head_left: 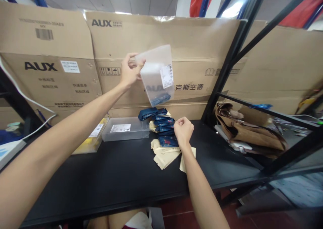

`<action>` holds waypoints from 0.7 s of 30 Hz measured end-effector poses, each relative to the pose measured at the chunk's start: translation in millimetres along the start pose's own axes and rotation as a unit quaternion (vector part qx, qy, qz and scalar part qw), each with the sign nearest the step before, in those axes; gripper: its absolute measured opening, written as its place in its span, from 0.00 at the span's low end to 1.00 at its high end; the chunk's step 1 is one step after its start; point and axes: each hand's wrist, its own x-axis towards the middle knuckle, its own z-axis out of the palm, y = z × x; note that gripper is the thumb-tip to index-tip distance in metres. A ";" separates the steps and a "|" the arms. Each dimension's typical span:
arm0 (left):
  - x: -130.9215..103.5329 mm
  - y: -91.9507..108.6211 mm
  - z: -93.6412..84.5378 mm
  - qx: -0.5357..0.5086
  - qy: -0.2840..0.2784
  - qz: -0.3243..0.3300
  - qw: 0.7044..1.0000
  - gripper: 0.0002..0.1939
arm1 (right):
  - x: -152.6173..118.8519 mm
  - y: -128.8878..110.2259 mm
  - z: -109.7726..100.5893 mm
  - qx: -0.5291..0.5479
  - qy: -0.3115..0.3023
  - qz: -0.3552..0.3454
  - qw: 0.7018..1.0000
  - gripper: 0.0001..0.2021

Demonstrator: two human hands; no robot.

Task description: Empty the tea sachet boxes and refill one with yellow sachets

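Note:
Raised in front of the cardboard, my left hand (131, 70) grips the upper edge of a translucent plastic box (155, 70). The box is tilted, with a white label on its side and blue packets (161, 99) at its lower end. Beneath it, a pile of blue packets (165, 129) lies on the black table, with cream packets (166, 157) under and in front of it. My right hand (183, 129) is closed at the pile's right edge; whatever its fingers pinch is hidden. Another translucent box (126, 129) lies left of the pile.
A clear box with yellow contents (88, 144) stands further left. Large cardboard sheets (196, 47) form the back wall. Black shelf posts (227, 64) rise on the right, with a brown bag (249, 129) beyond them. A white cable (25, 91) hangs at the left.

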 end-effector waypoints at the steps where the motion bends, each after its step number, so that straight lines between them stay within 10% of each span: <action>1: -2.2 -3.1 0.4 0.003 -0.006 0.000 1.000 0.44 | -0.6 -0.2 1.0 0.001 0.000 -0.004 1.000 0.09; 13: -10.0 2.2 2.9 -0.026 0.034 -0.072 0.996 0.41 | -6.8 1.8 9.3 -0.009 -0.019 -0.095 0.995 0.08; 17: -25.8 27.2 -30.5 -0.058 0.147 -0.157 0.975 0.25 | -19.3 -8.5 11.5 0.010 -0.058 -0.200 0.978 0.10; 21: -90.4 56.2 -94.1 -0.150 0.231 -0.234 0.932 0.13 | -40.4 -39.8 22.1 0.037 -0.141 -0.369 0.918 0.13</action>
